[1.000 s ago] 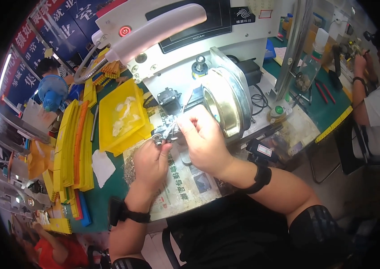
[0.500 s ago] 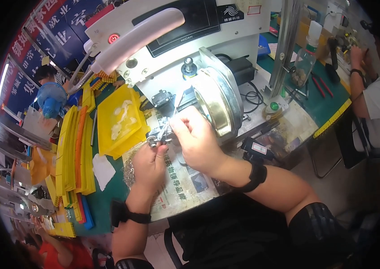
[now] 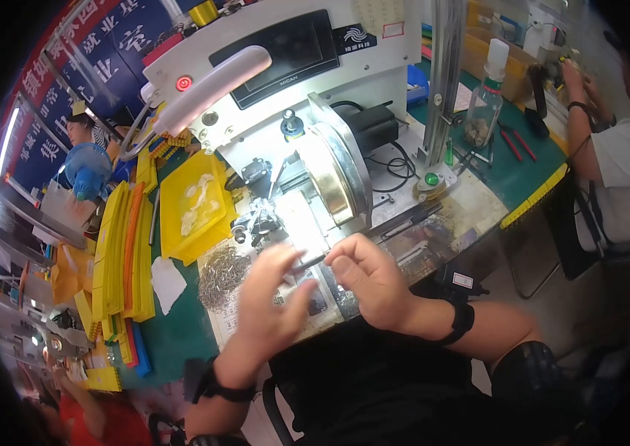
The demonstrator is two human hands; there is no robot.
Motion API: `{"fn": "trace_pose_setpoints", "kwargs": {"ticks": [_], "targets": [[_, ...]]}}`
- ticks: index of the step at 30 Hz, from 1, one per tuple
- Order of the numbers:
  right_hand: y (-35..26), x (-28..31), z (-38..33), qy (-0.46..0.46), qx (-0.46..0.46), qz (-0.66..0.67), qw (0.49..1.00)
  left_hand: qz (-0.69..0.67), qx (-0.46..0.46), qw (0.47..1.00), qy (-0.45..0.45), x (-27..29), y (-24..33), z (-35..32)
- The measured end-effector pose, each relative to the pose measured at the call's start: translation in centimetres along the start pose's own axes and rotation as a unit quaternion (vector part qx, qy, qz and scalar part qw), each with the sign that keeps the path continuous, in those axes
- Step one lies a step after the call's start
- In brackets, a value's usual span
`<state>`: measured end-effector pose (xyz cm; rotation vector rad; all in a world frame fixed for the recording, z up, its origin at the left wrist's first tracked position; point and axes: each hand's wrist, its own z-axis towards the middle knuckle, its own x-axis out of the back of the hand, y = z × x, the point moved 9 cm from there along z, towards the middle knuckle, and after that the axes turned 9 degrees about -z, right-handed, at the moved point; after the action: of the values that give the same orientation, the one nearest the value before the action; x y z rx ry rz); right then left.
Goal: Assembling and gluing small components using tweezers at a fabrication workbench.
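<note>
The left hand (image 3: 272, 306) is over the front of the bench, with its fingers and thumb spread well apart and no firm hold on anything visible; it is slightly blurred. The right hand (image 3: 376, 288) is beside it, fingers curled, with the thumb and forefinger closed at the end of 1 thin dark rod (image 3: 309, 262). The rod lies between the 2 hands, in front of the machine, and its other end points toward the open left hand. Whether the left fingertips touch it cannot be told.

Beyond the hands is 1 white machine (image 3: 398, 53) with a dark screen (image 3: 278, 63), a lit red button (image 3: 183, 83) and a gold-coloured wheel (image 3: 324, 182). A pale lamp (image 3: 214, 91) extends across its front. A small metal clamp (image 3: 259, 219) sits to the left of the wheel, under strong glare.

A tangled heap of thin metal pieces (image 3: 223, 279) lies just left of the left hand. Behind it is 1 yellow tray (image 3: 180, 244) containing white scraps (image 3: 200, 202). Long yellow strips (image 3: 111, 253) lie farther left. At the right are 1 clear bottle (image 3: 483, 111) with a white top, and red-handled pliers (image 3: 517, 144).
</note>
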<state>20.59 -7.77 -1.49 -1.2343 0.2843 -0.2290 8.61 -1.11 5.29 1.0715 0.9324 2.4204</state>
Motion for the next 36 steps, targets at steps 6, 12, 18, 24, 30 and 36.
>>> {"fn": "trace_pose_setpoints", "kwargs": {"ticks": [6, 12, 18, 24, 30, 36], "targets": [[-1.5, 3.2, -0.3, 0.070, 0.039, 0.003, 0.997, -0.190, 0.136, 0.972, 0.012, -4.4, -4.2, 3.8], [-1.3, 10.8, -1.3, 0.142, 0.029, -0.033, 0.989, 0.130, -0.029, 0.987, 0.092, 3.9, -1.6, -0.2], [-0.2, 16.1, 4.4, 0.218, -0.015, 0.118, 0.969, 0.171, -0.005, 0.975, 0.139, 8.3, -2.4, -1.2], [0.0, 19.2, 8.1, 0.249, -0.028, 0.199, 0.948, 0.205, 0.015, 0.968, 0.146, 9.1, -3.7, -1.9], [0.7, 19.4, 8.8, 0.245, -0.020, 0.228, 0.942, 0.195, -0.007, 0.967, 0.166, 9.9, -3.8, -2.4], [0.7, 17.8, 6.6, 0.226, -0.067, 0.224, 0.946, 0.188, 0.062, 0.966, 0.168, 11.3, -4.7, -2.8]]}}
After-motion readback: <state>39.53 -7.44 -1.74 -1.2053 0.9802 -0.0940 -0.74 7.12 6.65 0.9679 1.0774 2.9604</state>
